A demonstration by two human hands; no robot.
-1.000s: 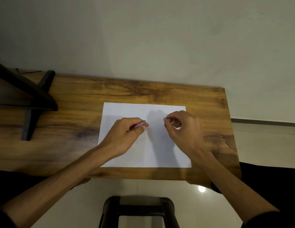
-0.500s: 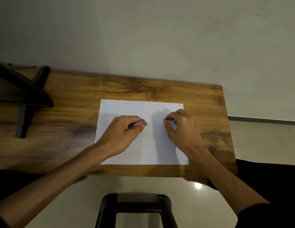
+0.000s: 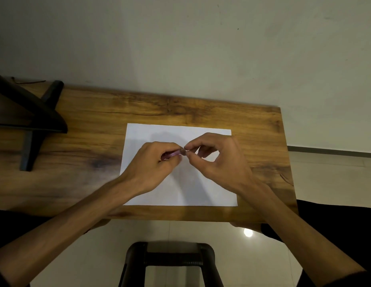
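Note:
A white sheet of paper lies flat on the wooden table. Above the sheet my left hand grips a small pink pen-like object, most of it hidden inside the curled fingers. My right hand has come up against the pink object's right end, and its thumb and forefinger pinch something tiny there; what they hold is too small to make out. The two hands meet fingertip to fingertip over the middle of the sheet.
A dark monitor with its black stand occupies the table's left end. A pale wall runs behind the table. A black stool stands on the tiled floor below the table's front edge.
My right hand has moved left until its fingertips meet the end of the pink object in my left hand. The two were apart before.

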